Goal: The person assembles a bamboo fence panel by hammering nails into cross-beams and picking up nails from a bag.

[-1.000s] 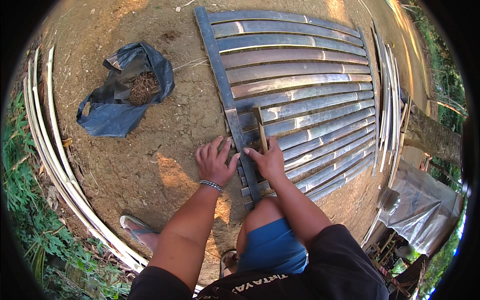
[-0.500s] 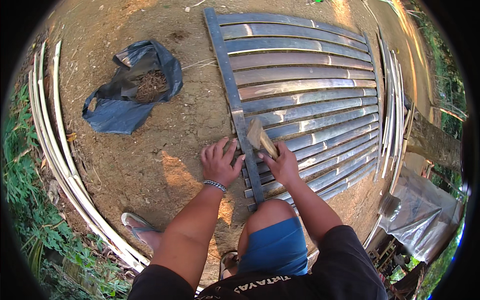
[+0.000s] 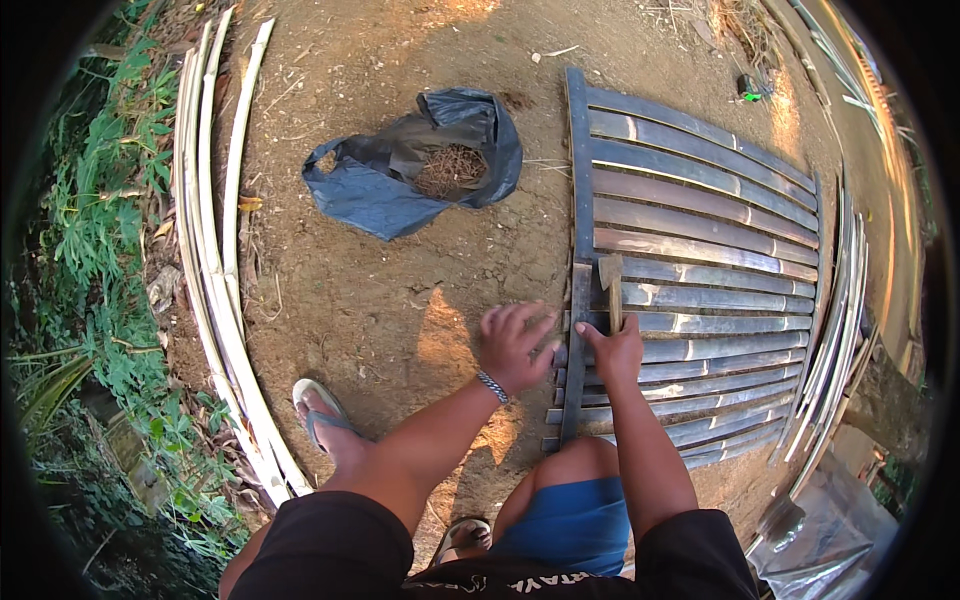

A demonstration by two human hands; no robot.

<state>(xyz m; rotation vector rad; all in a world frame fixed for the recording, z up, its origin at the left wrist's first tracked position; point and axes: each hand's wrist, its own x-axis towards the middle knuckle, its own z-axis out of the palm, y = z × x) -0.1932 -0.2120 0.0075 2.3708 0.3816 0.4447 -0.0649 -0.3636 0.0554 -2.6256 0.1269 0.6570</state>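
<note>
A panel of dark bamboo slats (image 3: pixel 715 295) lies on the ground to the right, its slats crossed at their left ends by a long dark strip (image 3: pixel 581 180). My right hand (image 3: pixel 617 350) grips the handle of a wooden mallet (image 3: pixel 613 285) over the slats, its head pointing away from me; the thumb reaches the strip. Just left of the strip, my left hand (image 3: pixel 517 347) is slightly blurred, fingers bent and apart, fingertips close to the slat ends. I see nothing in it.
An open dark plastic bag (image 3: pixel 370 195) holding thin brown pieces (image 3: pixel 452 171) lies on the bare soil left of the panel. Long pale bamboo strips (image 3: pixel 212 250) run along the left by green plants (image 3: pixel 100 220). More strips (image 3: pixel 838 310) lie beyond the panel's right edge, near clear plastic sheeting (image 3: pixel 825 530).
The view has swung left, so the panel and bag sit farther right. My left hand has lifted off the strip's edge somewhat; the mallet, still in my right hand, now points straighter away from me.
</note>
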